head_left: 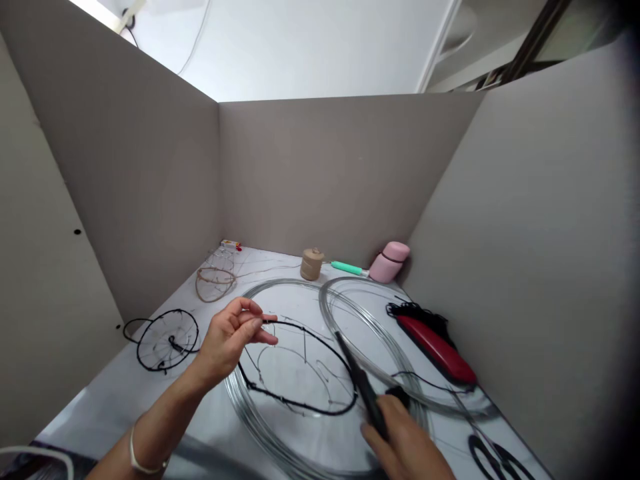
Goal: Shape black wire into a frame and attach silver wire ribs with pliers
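My left hand pinches the near-left rim of a black-wrapped wire hoop and holds it a little above the white table. Thin bare wires cross inside the hoop. My right hand grips a black tool, pliers or cutters, whose tip points up-left toward the hoop's right side. Under the hoop lies a large coil of silver wire.
A second silver wire coil lies right of centre. A finished black wire hoop and a tan one sit at the left. A red tool, twine spool, green-handled tool and pink container stand near grey partition walls.
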`<state>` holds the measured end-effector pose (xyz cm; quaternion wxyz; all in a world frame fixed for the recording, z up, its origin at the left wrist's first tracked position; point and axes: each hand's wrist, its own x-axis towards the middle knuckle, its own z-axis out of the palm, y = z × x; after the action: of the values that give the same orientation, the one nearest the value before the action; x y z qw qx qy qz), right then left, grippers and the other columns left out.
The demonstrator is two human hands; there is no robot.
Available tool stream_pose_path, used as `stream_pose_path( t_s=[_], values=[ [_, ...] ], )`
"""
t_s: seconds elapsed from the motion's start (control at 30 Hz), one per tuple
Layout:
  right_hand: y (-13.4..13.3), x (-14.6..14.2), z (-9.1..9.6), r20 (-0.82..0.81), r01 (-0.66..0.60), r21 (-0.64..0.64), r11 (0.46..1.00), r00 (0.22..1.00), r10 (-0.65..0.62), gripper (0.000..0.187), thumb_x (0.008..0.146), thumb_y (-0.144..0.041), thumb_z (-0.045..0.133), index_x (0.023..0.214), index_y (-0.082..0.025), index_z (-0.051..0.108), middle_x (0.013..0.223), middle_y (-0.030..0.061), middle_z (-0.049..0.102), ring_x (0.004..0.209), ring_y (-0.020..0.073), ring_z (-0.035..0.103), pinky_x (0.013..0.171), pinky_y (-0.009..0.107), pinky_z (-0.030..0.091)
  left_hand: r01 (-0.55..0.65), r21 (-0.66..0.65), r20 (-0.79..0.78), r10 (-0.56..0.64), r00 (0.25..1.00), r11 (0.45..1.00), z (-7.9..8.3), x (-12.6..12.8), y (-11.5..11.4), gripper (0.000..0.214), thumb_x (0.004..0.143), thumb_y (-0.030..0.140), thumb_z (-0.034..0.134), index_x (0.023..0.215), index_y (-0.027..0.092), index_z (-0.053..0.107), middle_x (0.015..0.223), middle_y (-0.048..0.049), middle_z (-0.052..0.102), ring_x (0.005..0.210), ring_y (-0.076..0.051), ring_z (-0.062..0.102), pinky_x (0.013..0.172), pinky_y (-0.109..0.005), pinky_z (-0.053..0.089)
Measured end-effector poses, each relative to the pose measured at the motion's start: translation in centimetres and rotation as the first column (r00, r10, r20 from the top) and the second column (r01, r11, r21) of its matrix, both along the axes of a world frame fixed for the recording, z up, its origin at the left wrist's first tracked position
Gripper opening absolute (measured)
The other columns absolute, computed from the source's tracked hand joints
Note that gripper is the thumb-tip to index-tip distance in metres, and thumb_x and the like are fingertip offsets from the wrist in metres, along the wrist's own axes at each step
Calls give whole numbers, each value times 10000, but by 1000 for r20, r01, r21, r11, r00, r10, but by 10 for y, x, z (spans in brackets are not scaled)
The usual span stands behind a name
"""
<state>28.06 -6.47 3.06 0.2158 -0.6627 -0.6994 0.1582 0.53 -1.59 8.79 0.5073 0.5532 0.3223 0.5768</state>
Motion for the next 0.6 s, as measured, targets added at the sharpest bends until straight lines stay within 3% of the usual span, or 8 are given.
stream_pose_path(
  t_s=[0.13,0.27,0.43,0.53,0.6],
  values=[
    [20,-20,-33,365,-117,145,982,929,57,167,707,-150,468,792,-165,612,873,159,634,836,297,578,681,383,448,108,-94,37,-105,994,990,3,-4,-3,184,800,281,587,853,152,466,692,-67,704,711,-174,686,698,-312,537],
    [26,-32,-45,390,-197,287,937,918,73,163,740,-163,498,838,-185,626,856,174,643,859,314,555,679,391,429,162,-146,68,-154,986,976,2,-7,-4,221,772,294,622,838,138,479,820,-110,708,598,-137,671,649,-280,520],
    [30,-39,-29,378,-194,233,953,921,95,165,749,-229,532,856,-166,641,885,184,644,876,343,544,714,453,411,197,-148,60,-190,980,969,-4,-7,-1,211,779,287,621,844,142,482,727,-78,701,597,-133,662,628,-255,500],
    [32,-51,-1,189,-168,191,967,973,131,183,792,-278,506,793,-159,644,825,147,645,829,306,553,733,455,398,251,-171,82,-241,967,953,-8,-3,0,235,759,296,645,829,142,482,715,-68,693,590,-148,663,627,-276,504],
    [31,-63,22,-212,-230,152,961,942,259,237,844,-346,468,902,-183,629,877,87,646,823,224,560,728,364,420,311,-201,102,-296,950,929,-11,0,0,259,737,300,670,821,139,485,733,-68,691,574,-151,662,612,-275,503]
  ],
)
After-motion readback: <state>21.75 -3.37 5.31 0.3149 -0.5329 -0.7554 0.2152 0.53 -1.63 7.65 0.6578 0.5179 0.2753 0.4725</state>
